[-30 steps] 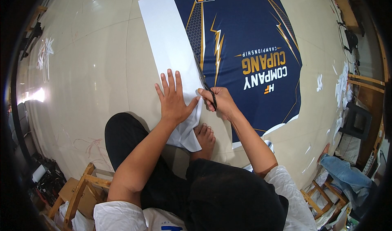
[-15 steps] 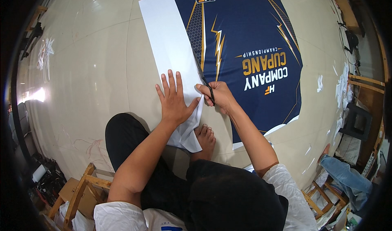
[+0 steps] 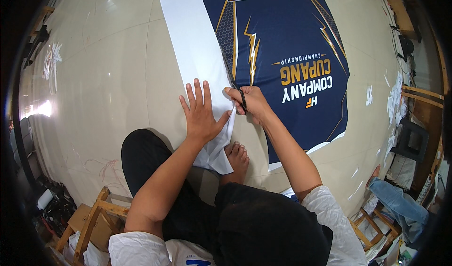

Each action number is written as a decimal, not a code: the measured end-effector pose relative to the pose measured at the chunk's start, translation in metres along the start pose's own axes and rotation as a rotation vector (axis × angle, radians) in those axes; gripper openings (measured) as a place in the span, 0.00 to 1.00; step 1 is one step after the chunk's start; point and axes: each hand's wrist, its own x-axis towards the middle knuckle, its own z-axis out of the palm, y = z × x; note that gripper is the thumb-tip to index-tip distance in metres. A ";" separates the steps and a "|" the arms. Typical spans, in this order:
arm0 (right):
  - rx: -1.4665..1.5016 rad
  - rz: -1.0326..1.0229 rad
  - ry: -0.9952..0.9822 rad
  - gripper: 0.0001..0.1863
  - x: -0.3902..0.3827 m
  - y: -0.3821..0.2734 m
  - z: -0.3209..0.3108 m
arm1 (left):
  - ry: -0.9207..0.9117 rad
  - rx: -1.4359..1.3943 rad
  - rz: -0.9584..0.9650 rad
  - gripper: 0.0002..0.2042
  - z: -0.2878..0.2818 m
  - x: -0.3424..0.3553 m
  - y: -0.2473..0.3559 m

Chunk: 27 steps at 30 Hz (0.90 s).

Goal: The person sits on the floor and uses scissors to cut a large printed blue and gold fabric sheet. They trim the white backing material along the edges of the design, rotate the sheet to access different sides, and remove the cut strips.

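Note:
A navy printed fabric panel (image 3: pixel 292 35) with gold and white graphics lies flat on the tiled floor, upside down to me. Along its left side runs a wide white fabric margin (image 3: pixel 188 35). My right hand (image 3: pixel 249 102) grips black-handled scissors (image 3: pixel 234 77), whose blades lie on the line between white and navy. Behind them the cut has parted the two. My left hand (image 3: pixel 201 117) rests flat with spread fingers on the white margin, left of the scissors. The near end of that strip is crumpled beside my bare foot (image 3: pixel 238 160).
Wooden stools (image 3: pixel 96 214) stand at the lower left and lower right. White scraps (image 3: pixel 395 101) litter the right side, with more scraps (image 3: pixel 52 61) at the far left. Another person's leg in blue jeans (image 3: pixel 398 200) is at the right, near a dark frame (image 3: pixel 410 140).
My right hand and the scissors have moved slightly away from me along the white and navy edge, lengthening the cut. My left hand has stayed almost in place.

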 end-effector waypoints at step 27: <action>-0.004 -0.035 -0.005 0.21 0.016 -0.012 0.004 | -0.003 0.011 -0.002 0.60 0.000 0.001 0.000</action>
